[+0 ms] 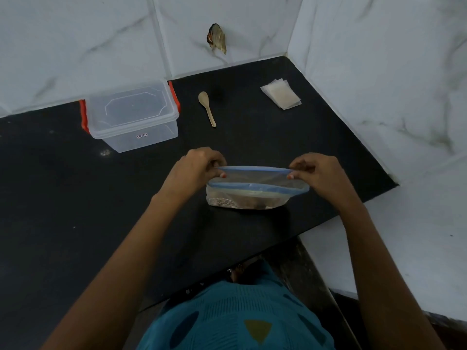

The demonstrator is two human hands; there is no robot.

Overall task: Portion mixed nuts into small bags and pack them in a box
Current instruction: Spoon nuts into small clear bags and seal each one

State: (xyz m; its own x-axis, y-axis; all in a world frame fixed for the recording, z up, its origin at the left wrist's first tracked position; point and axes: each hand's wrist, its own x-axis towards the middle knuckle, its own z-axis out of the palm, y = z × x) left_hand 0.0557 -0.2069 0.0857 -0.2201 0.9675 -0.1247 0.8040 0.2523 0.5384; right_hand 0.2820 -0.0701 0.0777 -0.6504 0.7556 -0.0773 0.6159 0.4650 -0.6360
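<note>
— Where is the zip bag (252,195)?
— It stands on the black desk (75,198), near the front edge, right before the person. It is clear plastic with a blue zip strip round the mouth and small print on the lower left of its front face.
— Is it open?
— Yes. The mouth is pulled into a long lens shape: the far lip is stretched taut and the near lip sags lower.
— And the hands?
— The left hand (199,168) pinches the far lip at its left end between thumb and fingers. The right hand (316,173) pinches the same lip at its right end. Both are clamped on the bag, well apart from each other.
— What is inside?
— A brown heap at the bottom, the mixed nuts (250,202), too blurred to tell piece from piece.
— Other containers?
— A clear plastic box (131,132) stands at the back left, near the tiled wall (75,34). Its clear lid (131,102) is on, with a red latch (83,117) at each end and a small label on the front wall. Through its sides only the dark desk shows.
— Anything else?
— A wooden spoon (207,108) lies right of the box, bowl towards the wall. Farther right, near the corner, lies a flat, slightly fanned stack of small bags (281,93).
</note>
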